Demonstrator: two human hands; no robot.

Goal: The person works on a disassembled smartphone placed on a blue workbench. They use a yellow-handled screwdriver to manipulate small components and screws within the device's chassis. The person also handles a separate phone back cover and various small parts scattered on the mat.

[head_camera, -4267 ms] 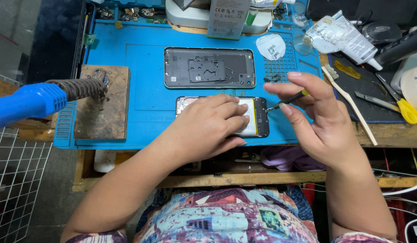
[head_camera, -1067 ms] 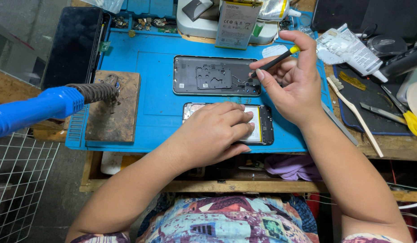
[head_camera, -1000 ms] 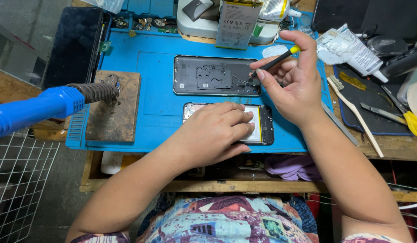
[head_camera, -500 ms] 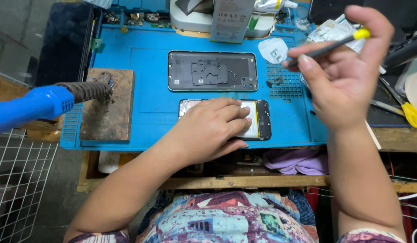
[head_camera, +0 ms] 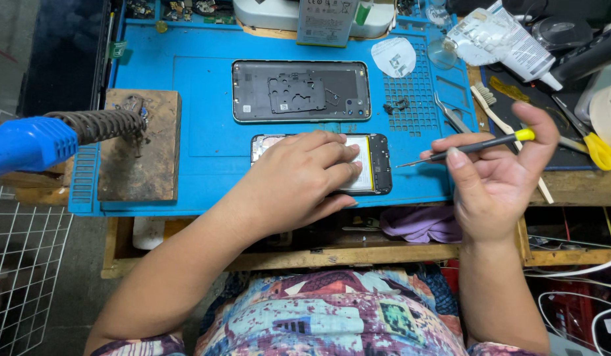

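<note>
Opened phone (head_camera: 374,165) lying face-down near the front edge of the blue work mat (head_camera: 206,99), its pale inner parts exposed at the right end. We pin it with the left hand (head_camera: 299,178), fingers laid flat and close together across the body, palm toward the front edge; the hand hides most of the phone, so we cannot tell how much is already unfastened. The right hand (head_camera: 496,178) hovers just right of the phone, thumb and forefinger pinching a slim black screwdriver with a yellow cap (head_camera: 473,145), its tip pointing left toward the phone's dark end but not touching it.

To do this step well, we judge that the tip should meet the fastener squarely, the shaft upright before any turning, while the left hand keeps steady downward pressure so that the phone cannot slide on the mat. Small screws look easy to lose; the gridded corner of the mat, where dark bits (head_camera: 397,105) lie, seems the safe place for them.

Behind the phone lies the detached back cover (head_camera: 300,91), inner side up. At far left a blue hot-air handle (head_camera: 28,142) rests over a wooden block (head_camera: 140,165). Tweezers (head_camera: 450,117), a toothbrush (head_camera: 493,112) and yellow-handled scissors (head_camera: 599,148) lie to the right.
</note>
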